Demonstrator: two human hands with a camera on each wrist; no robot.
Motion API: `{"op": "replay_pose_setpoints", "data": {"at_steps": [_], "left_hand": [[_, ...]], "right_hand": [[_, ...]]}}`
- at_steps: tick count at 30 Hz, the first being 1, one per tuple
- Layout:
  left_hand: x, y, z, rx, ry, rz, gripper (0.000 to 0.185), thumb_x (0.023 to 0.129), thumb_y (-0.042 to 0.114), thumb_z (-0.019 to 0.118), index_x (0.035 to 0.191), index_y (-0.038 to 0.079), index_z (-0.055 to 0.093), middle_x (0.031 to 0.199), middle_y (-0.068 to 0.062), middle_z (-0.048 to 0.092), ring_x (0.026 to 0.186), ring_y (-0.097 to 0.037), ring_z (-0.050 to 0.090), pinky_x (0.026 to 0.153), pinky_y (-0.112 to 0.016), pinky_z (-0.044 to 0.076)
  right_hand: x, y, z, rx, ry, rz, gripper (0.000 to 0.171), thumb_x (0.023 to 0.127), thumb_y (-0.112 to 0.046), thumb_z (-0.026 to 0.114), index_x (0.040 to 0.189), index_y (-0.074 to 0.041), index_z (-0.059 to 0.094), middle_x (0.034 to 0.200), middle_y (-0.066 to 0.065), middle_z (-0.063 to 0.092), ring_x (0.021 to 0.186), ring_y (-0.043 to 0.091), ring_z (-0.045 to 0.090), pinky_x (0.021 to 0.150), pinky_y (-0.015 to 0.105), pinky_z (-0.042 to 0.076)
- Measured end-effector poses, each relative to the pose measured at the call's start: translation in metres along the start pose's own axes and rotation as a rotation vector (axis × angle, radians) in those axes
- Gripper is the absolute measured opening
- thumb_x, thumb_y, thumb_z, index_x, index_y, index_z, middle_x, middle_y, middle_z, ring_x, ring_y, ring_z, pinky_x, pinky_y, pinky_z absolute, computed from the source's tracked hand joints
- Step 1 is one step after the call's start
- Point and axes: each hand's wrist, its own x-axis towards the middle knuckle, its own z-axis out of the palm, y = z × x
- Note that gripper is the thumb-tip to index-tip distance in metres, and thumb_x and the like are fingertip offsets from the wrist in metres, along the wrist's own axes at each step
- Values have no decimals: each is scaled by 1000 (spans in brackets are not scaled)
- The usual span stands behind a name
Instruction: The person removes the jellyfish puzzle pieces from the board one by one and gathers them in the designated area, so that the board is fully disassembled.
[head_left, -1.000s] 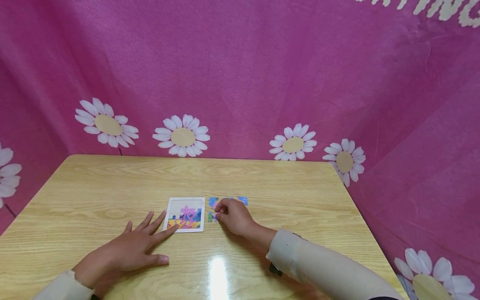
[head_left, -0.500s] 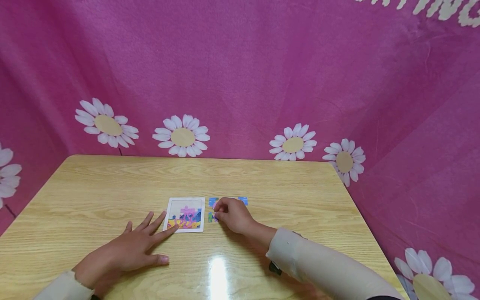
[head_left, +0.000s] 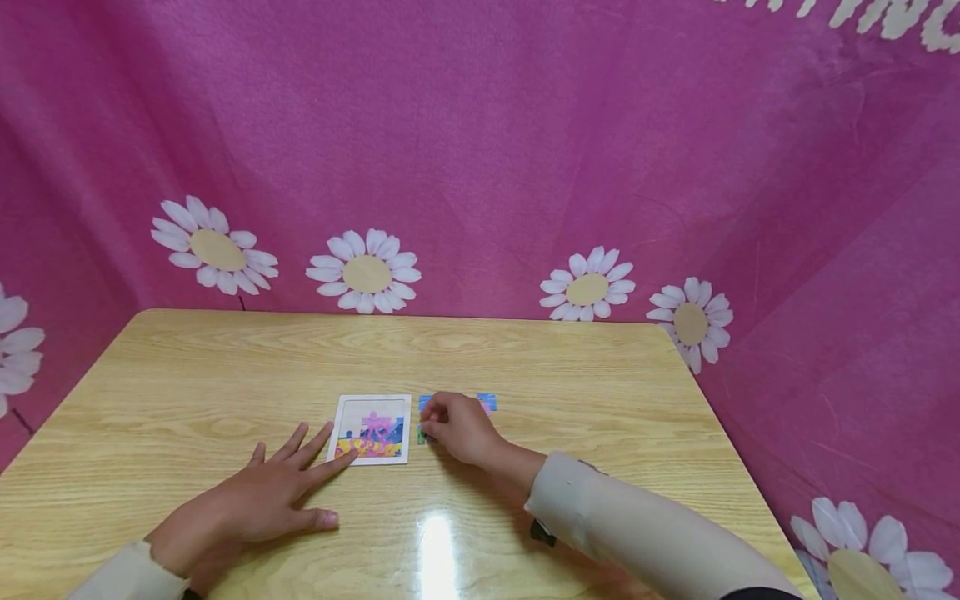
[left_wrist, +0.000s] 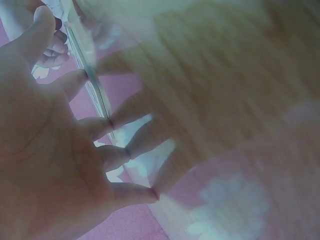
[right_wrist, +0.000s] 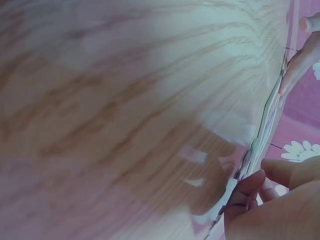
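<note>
Wooden table, bare along its far edge. Near the middle, toward the near edge: white-framed puzzle board, partly filled. Left hand flat on the table, fingers spread straight, forefinger tip touching the board's near left corner, holding nothing. Right hand just right of the board, grip curled, fingertips pinching at loose puzzle pieces; which piece, cannot tell.

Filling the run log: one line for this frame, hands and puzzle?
left hand: flat on table, fingertip at puzzle board | right hand: fingers curled over loose pieces | grip: unclear
</note>
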Motion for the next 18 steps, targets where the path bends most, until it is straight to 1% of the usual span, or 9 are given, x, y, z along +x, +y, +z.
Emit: {"op": "replay_pose_setpoints", "data": {"at_steps": [7, 10, 14, 18], "left_hand": [[0, 0, 0, 0, 1, -6, 84, 88, 76, 58, 160, 35, 39, 172, -17, 16, 154, -53, 9, 102, -89, 11], [0, 0, 0, 5, 6, -2, 84, 89, 75, 58, 160, 35, 39, 171, -17, 16, 154, -54, 10, 101, -89, 12], [0, 0, 0, 12, 12, 8, 84, 88, 74, 60, 160, 34, 40, 171, -19, 17, 152, -56, 12, 100, -89, 13], [-1, 1, -1, 10, 10, 4, 85, 88, 75, 59, 160, 34, 40, 171, -18, 17, 153, -56, 12, 101, -89, 13]], "right_hand": [[4, -6, 5, -19, 19, -55, 5, 93, -1, 74, 97, -3, 71, 81, -1, 63, 70, 4, 56, 63, 18, 48], [5, -10, 7, 5, 3, -55, 5, 94, 0, 73, 97, -2, 71, 82, -1, 63, 69, 5, 56, 61, 18, 48], [7, -15, 10, 12, -15, -40, 4, 95, -2, 72, 99, -3, 71, 83, -2, 63, 71, 5, 56, 64, 19, 48], [10, -19, 14, 2, -10, -46, 5, 95, -2, 72, 100, -3, 72, 82, -3, 63, 73, 5, 55, 68, 19, 46]]}}
